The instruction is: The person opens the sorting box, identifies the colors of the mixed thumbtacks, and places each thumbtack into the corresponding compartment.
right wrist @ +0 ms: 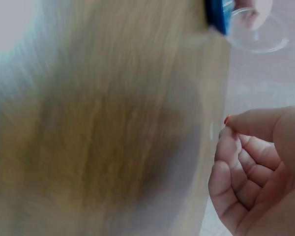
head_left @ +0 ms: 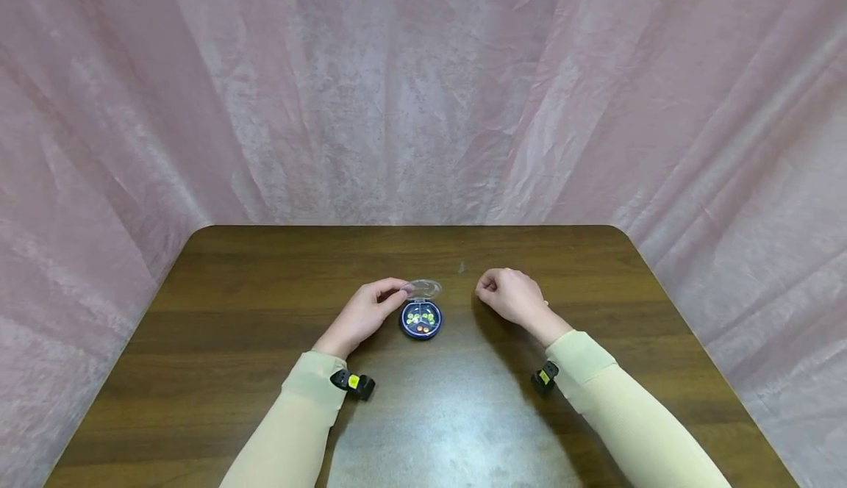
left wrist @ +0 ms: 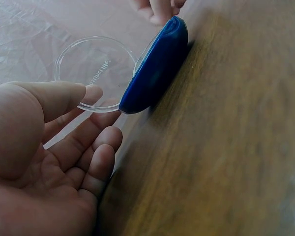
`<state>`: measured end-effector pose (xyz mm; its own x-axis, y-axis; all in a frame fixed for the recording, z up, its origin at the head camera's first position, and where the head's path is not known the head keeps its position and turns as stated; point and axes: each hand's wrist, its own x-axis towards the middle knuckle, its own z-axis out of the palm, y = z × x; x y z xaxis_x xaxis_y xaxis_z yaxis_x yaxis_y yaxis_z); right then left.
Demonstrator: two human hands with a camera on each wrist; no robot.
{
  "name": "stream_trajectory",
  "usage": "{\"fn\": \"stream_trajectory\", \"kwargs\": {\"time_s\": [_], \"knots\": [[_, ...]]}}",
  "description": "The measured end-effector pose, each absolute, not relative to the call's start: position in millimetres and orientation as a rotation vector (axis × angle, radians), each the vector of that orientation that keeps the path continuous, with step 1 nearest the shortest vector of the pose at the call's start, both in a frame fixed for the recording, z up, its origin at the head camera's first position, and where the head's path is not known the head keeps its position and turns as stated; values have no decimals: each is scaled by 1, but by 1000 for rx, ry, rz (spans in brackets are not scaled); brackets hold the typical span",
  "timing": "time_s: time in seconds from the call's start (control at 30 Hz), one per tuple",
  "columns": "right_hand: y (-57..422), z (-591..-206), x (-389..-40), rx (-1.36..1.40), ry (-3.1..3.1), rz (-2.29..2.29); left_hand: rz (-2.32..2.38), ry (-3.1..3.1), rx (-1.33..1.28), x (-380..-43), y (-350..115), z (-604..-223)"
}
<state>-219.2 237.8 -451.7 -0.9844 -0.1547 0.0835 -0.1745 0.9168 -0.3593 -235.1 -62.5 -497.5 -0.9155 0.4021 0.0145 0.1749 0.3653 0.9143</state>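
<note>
A round blue pill case [head_left: 420, 331] lies on the table with its clear lid [head_left: 426, 289] raised at the far side. Inside its compartments are several yellow-green pieces [head_left: 413, 318] and a couple of orange ones [head_left: 422, 328]. My left hand [head_left: 369, 310] pinches the lid's edge between thumb and fingers; the left wrist view shows printed lettering on the lid [left wrist: 101, 71]. To the right of the case, my right hand [head_left: 512, 295] pinches a tiny red-orange piece [right wrist: 226, 119], which looks like a pill, between thumb and forefinger. Most of that piece is hidden by the fingertips.
The brown wooden table [head_left: 265, 267] has rounded far corners. Pink curtains [head_left: 397, 91] hang behind it and at both sides. A small pale mark [head_left: 462, 267] shows on the tabletop beyond the case. Each sleeve carries a black wrist camera [head_left: 353, 383].
</note>
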Motion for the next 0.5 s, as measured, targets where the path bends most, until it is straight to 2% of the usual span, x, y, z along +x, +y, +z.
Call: {"fn": "stream_trajectory", "kwargs": {"time_s": [0.23, 0.5], "knots": [[239, -446, -197, 284, -2972, 1343, 1580, 2424, 521, -235, -62, -498], [233, -441, -175, 262, -2754, 2011, 1582, 2427, 524, -236, -59, -499]]}}
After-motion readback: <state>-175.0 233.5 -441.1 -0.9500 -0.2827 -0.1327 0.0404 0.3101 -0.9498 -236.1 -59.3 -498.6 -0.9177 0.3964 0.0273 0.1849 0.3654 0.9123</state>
